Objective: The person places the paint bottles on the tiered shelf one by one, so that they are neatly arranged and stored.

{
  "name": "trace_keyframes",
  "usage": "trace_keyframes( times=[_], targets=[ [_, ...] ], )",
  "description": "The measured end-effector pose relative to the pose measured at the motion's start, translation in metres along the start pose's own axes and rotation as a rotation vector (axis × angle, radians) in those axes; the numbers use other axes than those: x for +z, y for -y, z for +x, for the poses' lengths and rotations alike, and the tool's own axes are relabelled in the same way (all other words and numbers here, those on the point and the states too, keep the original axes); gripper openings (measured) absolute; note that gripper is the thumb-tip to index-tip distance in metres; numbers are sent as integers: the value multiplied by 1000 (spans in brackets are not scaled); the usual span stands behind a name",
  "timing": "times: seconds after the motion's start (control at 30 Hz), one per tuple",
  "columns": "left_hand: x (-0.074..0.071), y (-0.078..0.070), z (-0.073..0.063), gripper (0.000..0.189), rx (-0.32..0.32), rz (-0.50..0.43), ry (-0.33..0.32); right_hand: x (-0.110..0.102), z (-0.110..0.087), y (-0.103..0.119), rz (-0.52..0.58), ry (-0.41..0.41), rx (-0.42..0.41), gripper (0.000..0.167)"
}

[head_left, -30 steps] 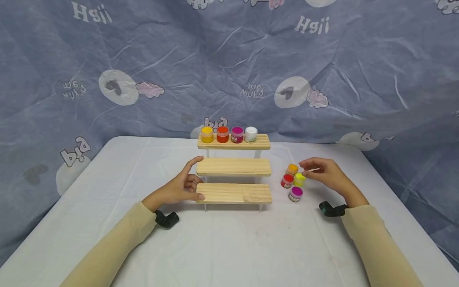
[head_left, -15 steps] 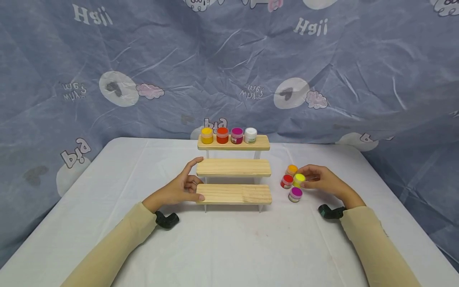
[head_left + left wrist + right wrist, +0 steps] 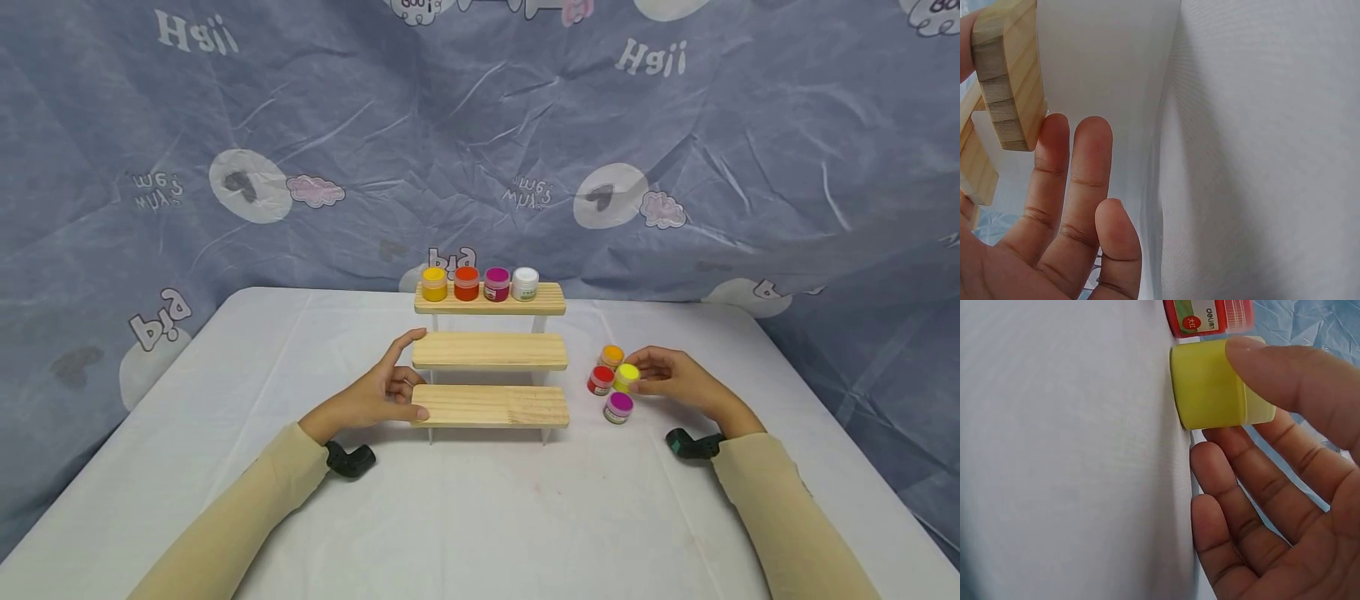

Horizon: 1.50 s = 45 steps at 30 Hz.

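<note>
A three-tier wooden display stand (image 3: pixel 489 405) is steadied at its left end by my left hand (image 3: pixel 372 392). The thumb rests on the lowest board and the index finger reaches the middle one. In the left wrist view other fingers (image 3: pixel 1091 162) lie beside that board's (image 3: pixel 1013 81) underside. Over on the right, my right hand (image 3: pixel 678 383) pinches a yellow paint jar (image 3: pixel 626 377) between thumb and fingers. Up close, the yellow jar (image 3: pixel 1210 384) stands on the table, thumb on its lid end. Beside it are a red paint jar (image 3: pixel 601 380), an orange one (image 3: pixel 611 357) and a purple one (image 3: pixel 618 407).
Along the top board stand a yellow-orange jar (image 3: pixel 434 284), a red-orange jar (image 3: pixel 467 284), a magenta jar (image 3: pixel 497 284) and a white jar (image 3: pixel 525 284). A white cloth covers the table (image 3: pixel 495 517). Behind it hangs a grey-blue printed curtain (image 3: pixel 450 125).
My right hand has come down and its fingers have closed about the yellow paint jar. The left hand keeps its place on the stand.
</note>
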<state>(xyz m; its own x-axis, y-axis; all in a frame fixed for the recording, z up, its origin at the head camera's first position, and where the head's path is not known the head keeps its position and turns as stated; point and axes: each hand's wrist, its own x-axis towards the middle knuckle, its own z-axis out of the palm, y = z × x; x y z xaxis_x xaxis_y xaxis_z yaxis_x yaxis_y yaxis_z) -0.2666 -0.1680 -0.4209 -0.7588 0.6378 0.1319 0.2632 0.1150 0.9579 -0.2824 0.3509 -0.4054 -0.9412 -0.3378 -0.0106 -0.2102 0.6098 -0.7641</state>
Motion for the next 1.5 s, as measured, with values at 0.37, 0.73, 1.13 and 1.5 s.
trace_keyframes(
  times=[0.37, 0.73, 1.13, 1.5],
  targets=[
    [0, 0, 0, 118, 0, -3, -1, -12, -5, 4, -33, 3, 36, 39],
    [0, -2, 0, 120, -1, 10, -5, -20, -11, 31, 19, -20, -39, 38],
    [-2, 0, 0, 118, -6, 6, -7, -12, -17, 76, -21, -43, -219, 35],
    [-1, 0, 0, 120, -1, 11, -1, 10, -12, 102, -25, 0, -360, 32]
  ],
)
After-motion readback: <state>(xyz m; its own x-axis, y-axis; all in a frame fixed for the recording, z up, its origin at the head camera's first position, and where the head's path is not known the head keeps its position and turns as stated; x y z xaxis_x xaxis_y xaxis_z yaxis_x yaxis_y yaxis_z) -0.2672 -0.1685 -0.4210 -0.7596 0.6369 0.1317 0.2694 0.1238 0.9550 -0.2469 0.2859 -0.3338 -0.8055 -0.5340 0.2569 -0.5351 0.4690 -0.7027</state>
